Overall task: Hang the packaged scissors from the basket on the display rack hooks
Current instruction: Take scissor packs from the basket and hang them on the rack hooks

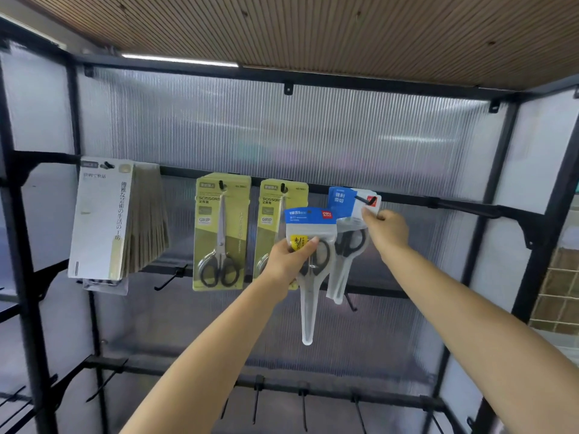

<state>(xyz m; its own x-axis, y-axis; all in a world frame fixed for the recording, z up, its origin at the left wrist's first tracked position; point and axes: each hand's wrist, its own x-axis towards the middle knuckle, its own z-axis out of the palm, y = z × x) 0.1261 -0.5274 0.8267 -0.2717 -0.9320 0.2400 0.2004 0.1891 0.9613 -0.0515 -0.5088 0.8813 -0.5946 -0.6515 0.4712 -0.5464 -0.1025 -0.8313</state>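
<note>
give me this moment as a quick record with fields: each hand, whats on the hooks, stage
left hand: grips a blue-topped scissors pack, held off the hooks
right hand: pinches the top of a second blue-topped pack at the hook
already hung: two yellow scissors cards; a stack of beige cards on the far left
stage: right pack going on, left pack waiting

Blue-topped clear scissors pack I hold upright at centre frame, a matching pack on the hook just right.
</note>
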